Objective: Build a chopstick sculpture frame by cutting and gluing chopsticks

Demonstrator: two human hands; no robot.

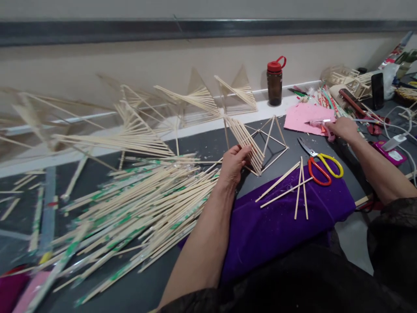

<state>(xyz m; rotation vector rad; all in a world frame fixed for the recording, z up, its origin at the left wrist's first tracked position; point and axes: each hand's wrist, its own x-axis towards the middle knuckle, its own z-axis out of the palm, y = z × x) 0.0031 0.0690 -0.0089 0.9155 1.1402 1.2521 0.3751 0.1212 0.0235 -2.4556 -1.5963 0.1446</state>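
My left hand [235, 161] is closed around the lower part of a twisted panel of bamboo sticks [249, 141], which joins an open stick frame [275, 137] standing on the dark table. Farther right, my right hand [345, 129] grips what looks like a pink glue gun [330, 132], its thin tip pointing left over a pink sheet [301, 115]. Scissors [321, 167] with red and yellow handles lie partly open between my hands. Several loose sticks [283, 182] rest on a folded purple cloth [270, 234] in front of me.
Many bamboo sticks [156, 195], some in green-marked wrappers, are heaped at left. More twisted stick structures [140, 134] stand along the wall. A brown bottle [274, 84] with a red lid is at the back. A phone [377, 91], cables and a purple box [389, 153] crowd the right.
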